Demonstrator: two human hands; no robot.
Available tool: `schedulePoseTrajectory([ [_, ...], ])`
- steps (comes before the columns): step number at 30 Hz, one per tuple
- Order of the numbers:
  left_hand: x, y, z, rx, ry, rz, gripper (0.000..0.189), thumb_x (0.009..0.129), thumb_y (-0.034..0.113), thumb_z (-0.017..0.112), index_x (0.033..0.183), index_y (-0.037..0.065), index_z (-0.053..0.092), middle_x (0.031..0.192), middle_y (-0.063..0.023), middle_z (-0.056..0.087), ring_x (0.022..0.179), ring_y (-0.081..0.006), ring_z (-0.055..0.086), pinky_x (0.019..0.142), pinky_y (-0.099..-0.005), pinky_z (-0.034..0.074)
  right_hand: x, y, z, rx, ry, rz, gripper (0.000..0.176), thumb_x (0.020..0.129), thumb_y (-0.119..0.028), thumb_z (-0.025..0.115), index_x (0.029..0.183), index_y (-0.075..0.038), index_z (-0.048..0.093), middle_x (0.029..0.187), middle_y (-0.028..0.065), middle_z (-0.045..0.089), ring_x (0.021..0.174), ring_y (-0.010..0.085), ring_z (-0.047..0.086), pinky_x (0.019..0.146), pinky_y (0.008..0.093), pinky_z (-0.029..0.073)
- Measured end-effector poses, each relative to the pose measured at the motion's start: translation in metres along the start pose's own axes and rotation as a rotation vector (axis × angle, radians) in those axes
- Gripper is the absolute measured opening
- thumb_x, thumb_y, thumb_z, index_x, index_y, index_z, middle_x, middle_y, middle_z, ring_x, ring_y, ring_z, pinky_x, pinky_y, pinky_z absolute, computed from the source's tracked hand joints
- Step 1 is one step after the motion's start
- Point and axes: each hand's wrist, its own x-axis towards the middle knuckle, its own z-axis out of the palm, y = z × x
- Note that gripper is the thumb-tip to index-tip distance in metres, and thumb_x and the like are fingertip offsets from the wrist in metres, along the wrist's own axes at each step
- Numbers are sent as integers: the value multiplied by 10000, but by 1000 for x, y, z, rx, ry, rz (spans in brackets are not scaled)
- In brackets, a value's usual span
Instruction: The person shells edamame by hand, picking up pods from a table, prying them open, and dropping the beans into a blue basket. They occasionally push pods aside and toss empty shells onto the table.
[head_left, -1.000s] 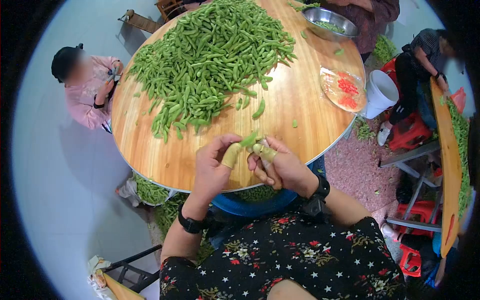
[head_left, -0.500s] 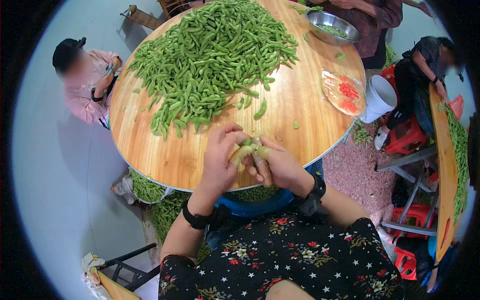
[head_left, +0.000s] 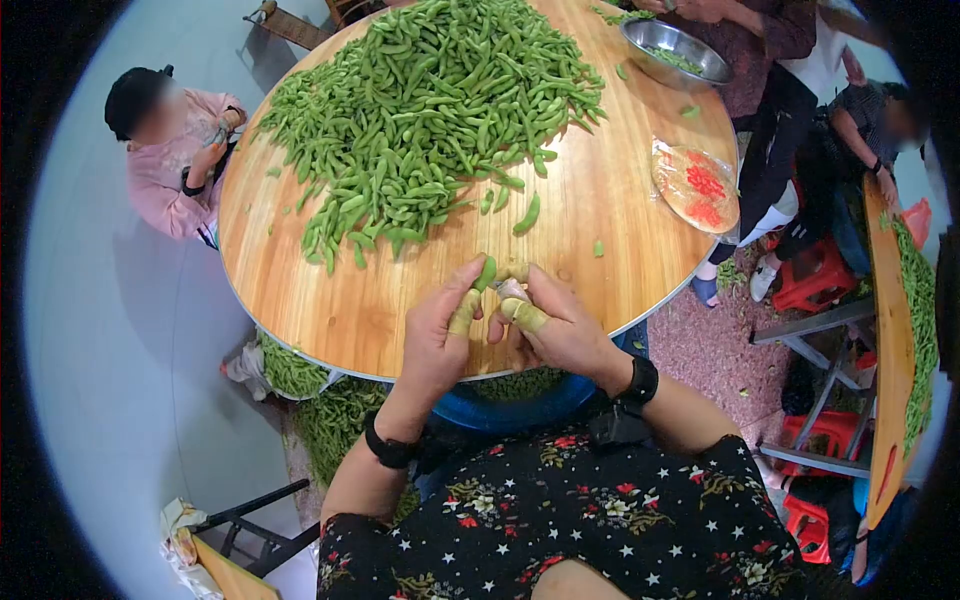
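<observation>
Both sets of fingers close on one green pod (head_left: pixel 487 272) above the near edge of the desk (head_left: pixel 600 200), left hand (head_left: pixel 438 340) and right hand (head_left: pixel 568 332) touching, the pod heap (head_left: pixel 430 110) lying farther in.

My blouse (head_left: pixel 600 520) was black with red flowers and white stars. Yellowish tape (head_left: pixel 530 317) wrapped my fingertips (head_left: pixel 462 315). The soybean pod (head_left: pixel 486 272) and the pile of pods (head_left: pixel 430 110) were green, the table (head_left: pixel 600 190) honey-brown.
</observation>
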Motion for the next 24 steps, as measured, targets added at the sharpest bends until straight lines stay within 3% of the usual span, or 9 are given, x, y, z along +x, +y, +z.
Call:
schedulePoseTrajectory([
  [1,1,-1,2,99,30,157,385,908,16,479,1288,35,538,1024,-115,653,741,-149,582,725,-272,486,-1,-2,0,-1,1,0,223,963,-215,451,1060,-16,471,783,50,616,673,142,591,585,293,471],
  [3,-1,1,4,81,27,161,387,899,6,480,1280,33,546,1011,-112,656,738,-147,581,722,-271,485,-4,-6,1,153,-31,141,191,964,-212,452,1013,-29,470,769,51,600,584,123,556,515,267,450],
  [6,-4,3,5,41,28,146,391,887,-10,480,1269,28,556,989,-111,662,734,-146,580,721,-271,483,-2,3,6,164,-7,7,160,966,-204,451,972,-44,457,739,39,573,493,99,500,432,237,398],
  [9,-5,4,5,23,33,122,394,882,-17,476,1266,22,557,971,-116,667,733,-147,581,725,-271,483,-4,-2,6,263,-27,114,131,966,-190,450,962,-60,453,715,26,546,452,88,457,392,229,351],
  [17,-6,9,5,72,48,170,402,862,-18,485,1257,1,556,979,-133,668,736,-162,601,713,-281,489,-9,-9,8,308,-30,158,110,967,-180,440,991,-73,444,696,19,524,437,86,437,383,231,335],
  [20,-9,16,6,222,70,339,408,853,-2,494,1257,-9,551,984,-150,664,744,-179,616,718,-295,498,-15,-14,10,321,-27,151,106,965,-176,438,1004,-77,443,688,18,522,414,88,426,369,228,322],
  [22,-17,23,6,309,66,491,383,895,33,486,1272,-6,542,899,-109,653,665,-141,574,639,-254,480,-17,-18,8,311,-31,158,106,964,-174,438,1013,-81,443,682,18,521,402,89,421,359,227,313],
  [23,-18,21,6,307,67,487,383,895,33,486,1272,-6,542,899,-109,653,665,-141,574,639,-254,480,-17,-19,7,334,-82,215,110,962,-167,434,1032,-84,439,674,22,526,393,93,423,348,226,317],
  [24,-21,18,4,-107,-4,112,367,918,55,485,1276,-1,541,853,-71,630,626,-109,529,589,-224,442,-18,-18,5,359,-131,274,118,960,-160,430,1051,-87,435,667,26,531,385,97,426,338,226,321],
])
